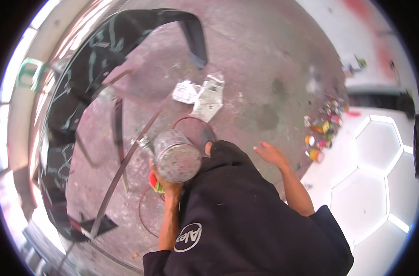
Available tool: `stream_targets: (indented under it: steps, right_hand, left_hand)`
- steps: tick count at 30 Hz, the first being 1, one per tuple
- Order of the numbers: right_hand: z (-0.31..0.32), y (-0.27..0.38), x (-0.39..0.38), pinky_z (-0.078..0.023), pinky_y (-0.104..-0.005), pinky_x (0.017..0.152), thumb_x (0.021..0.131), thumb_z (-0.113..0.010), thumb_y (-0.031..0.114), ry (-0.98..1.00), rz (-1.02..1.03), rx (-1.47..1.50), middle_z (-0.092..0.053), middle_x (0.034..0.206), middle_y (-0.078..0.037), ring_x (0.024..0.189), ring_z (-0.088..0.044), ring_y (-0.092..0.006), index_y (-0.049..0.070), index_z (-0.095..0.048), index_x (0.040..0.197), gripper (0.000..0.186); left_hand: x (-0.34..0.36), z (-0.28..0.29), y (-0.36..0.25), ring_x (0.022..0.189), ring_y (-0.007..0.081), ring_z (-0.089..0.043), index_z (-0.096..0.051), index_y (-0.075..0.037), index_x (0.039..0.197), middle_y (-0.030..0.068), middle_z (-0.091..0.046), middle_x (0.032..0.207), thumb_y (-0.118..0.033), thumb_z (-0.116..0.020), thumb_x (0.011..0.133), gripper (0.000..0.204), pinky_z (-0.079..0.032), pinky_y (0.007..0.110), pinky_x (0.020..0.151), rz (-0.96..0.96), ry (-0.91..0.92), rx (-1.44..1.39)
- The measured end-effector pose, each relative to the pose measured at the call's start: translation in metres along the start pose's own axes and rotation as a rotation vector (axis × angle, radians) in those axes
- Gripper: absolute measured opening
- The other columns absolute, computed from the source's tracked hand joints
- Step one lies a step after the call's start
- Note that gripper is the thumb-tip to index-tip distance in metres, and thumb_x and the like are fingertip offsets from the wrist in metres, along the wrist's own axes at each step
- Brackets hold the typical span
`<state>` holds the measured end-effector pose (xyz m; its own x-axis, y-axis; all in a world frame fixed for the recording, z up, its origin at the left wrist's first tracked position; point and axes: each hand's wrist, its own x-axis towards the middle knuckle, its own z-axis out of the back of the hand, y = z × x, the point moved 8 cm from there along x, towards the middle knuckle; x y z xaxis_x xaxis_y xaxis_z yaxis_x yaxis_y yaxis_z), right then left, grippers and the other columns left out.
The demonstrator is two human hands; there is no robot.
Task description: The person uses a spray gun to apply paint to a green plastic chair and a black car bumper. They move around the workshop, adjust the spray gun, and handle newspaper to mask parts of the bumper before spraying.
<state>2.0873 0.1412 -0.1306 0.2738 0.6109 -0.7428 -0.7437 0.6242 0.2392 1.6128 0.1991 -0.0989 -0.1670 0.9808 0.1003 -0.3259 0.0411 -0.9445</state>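
My left hand (pixel 172 187) is wrapped round a paint spray gun at the lower middle. The gun's large grey metal cup (pixel 178 158) is speckled with paint and hides part of the hand. Beyond the cup, the silver head of the spray gun (pixel 146 143) points toward the black car bumper (pixel 70 99) at the left. Something red and yellow-green (pixel 155 182) shows beside my left fingers. Off to the right, my right hand (pixel 270 154) hangs over the floor with nothing in it, fingers apart.
The bumper rests on a stand with thin bars (pixel 112 187). A red hose (pixel 143 211) loops across the floor near my feet. Paper sheets (pixel 208 99) lie ahead. Several cans and bottles (pixel 327 128) line the base of the white wall (pixel 345 158) at right.
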Motion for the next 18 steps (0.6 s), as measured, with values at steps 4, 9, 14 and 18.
stream_targets:
  steps: [4,9,14,18]
  right_hand:
    - [-0.027,-0.047,-0.039,-0.049,-0.0463,0.109,0.099,-0.062,0.061,-0.062,-0.030,0.067,-0.065,0.139,-0.027,0.130,-0.063,-0.0419,-0.003,-0.060,0.141,0.076]
    - [-0.043,-0.089,-0.085,-0.050,-0.0469,0.106,0.100,-0.060,0.062,-0.181,-0.127,0.193,-0.067,0.135,-0.027,0.127,-0.064,-0.0423,-0.003,-0.062,0.138,0.076]
    - [-0.066,-0.115,-0.099,-0.048,-0.0478,0.109,0.100,-0.060,0.061,-0.224,-0.165,0.338,-0.064,0.139,-0.028,0.131,-0.061,-0.0423,-0.005,-0.061,0.138,0.077]
    - [-0.082,-0.158,-0.117,-0.050,-0.0464,0.106,0.099,-0.067,0.053,-0.222,-0.189,0.437,-0.069,0.131,-0.027,0.126,-0.066,-0.0409,-0.006,-0.062,0.137,0.071]
  left_hand:
    - [0.040,-0.021,-0.028,0.097,0.0237,-0.070,-0.052,0.005,0.138,0.0146,-0.073,0.110,-0.005,-0.072,0.089,0.054,-0.052,0.039,0.095,-0.018,0.223,-0.036]
    - [0.054,-0.071,-0.065,0.070,0.0187,-0.063,-0.068,0.006,0.100,0.0082,-0.068,0.080,-0.003,-0.052,0.096,0.019,-0.049,0.034,0.063,-0.082,0.266,-0.154]
    - [0.050,-0.139,-0.113,0.094,0.0222,-0.067,-0.060,0.006,0.125,0.0130,-0.069,0.101,-0.004,-0.054,0.097,0.030,-0.052,0.035,0.081,-0.125,0.478,-0.320]
    - [0.019,-0.223,-0.204,0.102,0.0335,-0.074,-0.050,0.001,0.146,0.0222,-0.071,0.117,-0.005,-0.072,0.097,0.055,-0.057,0.040,0.088,-0.128,0.760,-0.199]
